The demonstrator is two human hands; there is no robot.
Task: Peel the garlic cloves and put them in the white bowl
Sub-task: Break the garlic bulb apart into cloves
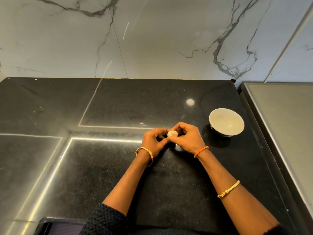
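Between both sets of curled fingers, just above the black counter (pixel 101 167), the left hand (pixel 153 141) and right hand (pixel 186 137) pinch a pale garlic (pixel 172 133) from either side. To peel it cleanly, the thumbs should probably split the papery skin while the other fingers hold steady. Near the right hand sits the white bowl (pixel 226 122), apparently empty.

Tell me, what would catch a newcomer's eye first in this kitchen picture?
Both hands, the left hand and right hand, meet mid-counter, pinching a pale garlic bulb between their fingertips. Just to their right a white bowl stands on the black countertop, nothing visible inside it. Behind rises a veined marble wall.
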